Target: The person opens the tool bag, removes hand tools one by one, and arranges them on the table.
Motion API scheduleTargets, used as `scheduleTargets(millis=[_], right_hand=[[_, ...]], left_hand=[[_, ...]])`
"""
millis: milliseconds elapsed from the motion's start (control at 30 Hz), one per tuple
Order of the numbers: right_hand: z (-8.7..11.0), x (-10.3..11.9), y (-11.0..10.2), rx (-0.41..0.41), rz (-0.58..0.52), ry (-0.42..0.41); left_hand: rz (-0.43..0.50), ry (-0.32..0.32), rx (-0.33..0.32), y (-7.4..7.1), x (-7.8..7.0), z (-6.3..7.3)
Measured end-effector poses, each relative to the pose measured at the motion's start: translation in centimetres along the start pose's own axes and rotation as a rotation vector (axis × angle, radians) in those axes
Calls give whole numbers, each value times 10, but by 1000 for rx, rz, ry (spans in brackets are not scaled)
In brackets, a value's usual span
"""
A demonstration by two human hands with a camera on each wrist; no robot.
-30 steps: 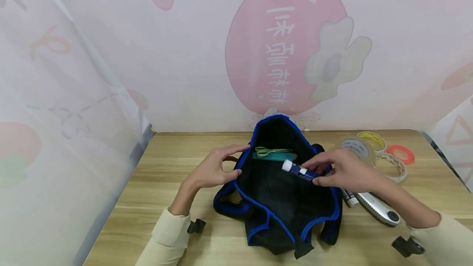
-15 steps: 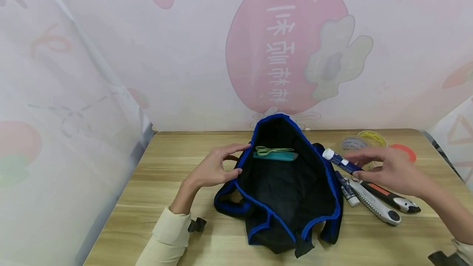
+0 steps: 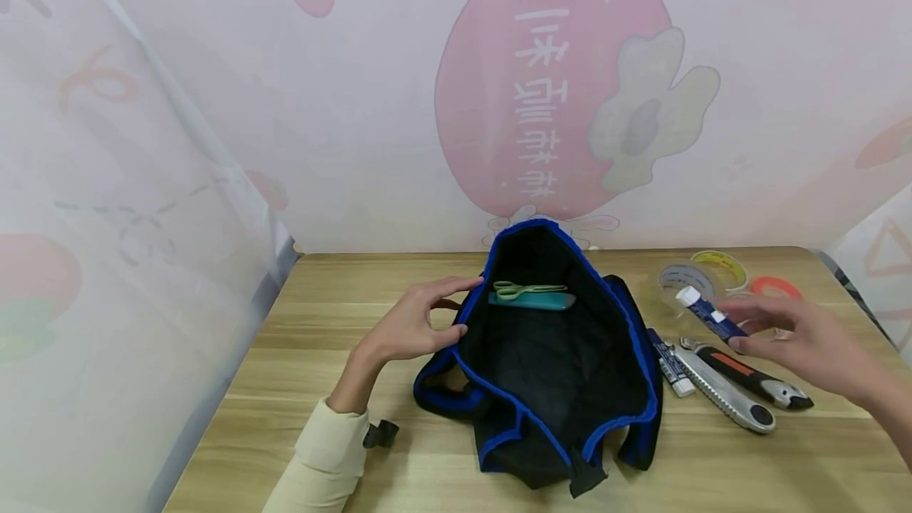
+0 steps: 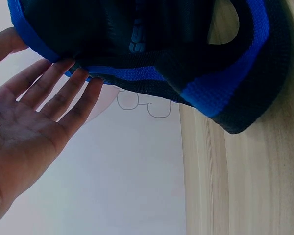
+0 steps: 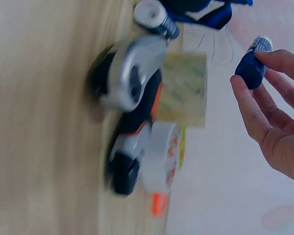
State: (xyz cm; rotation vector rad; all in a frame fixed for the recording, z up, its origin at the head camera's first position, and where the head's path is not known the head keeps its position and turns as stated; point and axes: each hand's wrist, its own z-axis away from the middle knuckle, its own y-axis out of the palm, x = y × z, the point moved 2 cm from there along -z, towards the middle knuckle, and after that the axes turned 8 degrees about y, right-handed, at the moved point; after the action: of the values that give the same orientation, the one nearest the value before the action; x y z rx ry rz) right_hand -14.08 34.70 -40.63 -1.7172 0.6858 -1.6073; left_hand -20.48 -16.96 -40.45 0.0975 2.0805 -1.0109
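Note:
A black bag with blue trim (image 3: 563, 362) lies gaping on the table. My left hand (image 3: 409, 323) holds its left rim, thumb at the edge and the other fingertips against the outer fabric in the left wrist view. Inside the bag are light green scissors (image 3: 527, 290) and a flat teal thing (image 3: 530, 302). To the right of the bag, my right hand (image 3: 798, 339) pinches a dark blue glue stick with a white cap (image 3: 708, 313) between thumb and fingers, raised over the table. A second glue stick (image 3: 671, 364) lies against the bag's right side.
Two utility knives, one silver (image 3: 727, 388) and one black and orange (image 3: 755, 377), lie right of the bag. Behind them are rolls of tape: clear (image 3: 686, 277), yellow (image 3: 721, 266) and red (image 3: 778, 286). A white-sided roll (image 5: 159, 156) shows in the right wrist view.
My right hand has moved right with the glue stick, from over the bag's opening to above the knives and tape. The left hand has stayed at the rim.

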Motion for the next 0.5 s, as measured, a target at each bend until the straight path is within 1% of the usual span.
scheduleTargets(millis=[67, 167, 267, 433, 500], right_hand=[[2, -11, -2, 1, 19, 46], [6, -28, -6, 16, 60, 138], [10, -45, -9, 18, 82, 187], [15, -68, -11, -22, 60, 154], [16, -75, -10, -43, 52, 119]], left_hand=[[-1, 0, 0, 0, 0, 0], [-2, 1, 1, 0, 0, -1], [-2, 1, 0, 0, 0, -1], [0, -2, 0, 0, 0, 0], [-1, -2, 0, 0, 0, 0]])
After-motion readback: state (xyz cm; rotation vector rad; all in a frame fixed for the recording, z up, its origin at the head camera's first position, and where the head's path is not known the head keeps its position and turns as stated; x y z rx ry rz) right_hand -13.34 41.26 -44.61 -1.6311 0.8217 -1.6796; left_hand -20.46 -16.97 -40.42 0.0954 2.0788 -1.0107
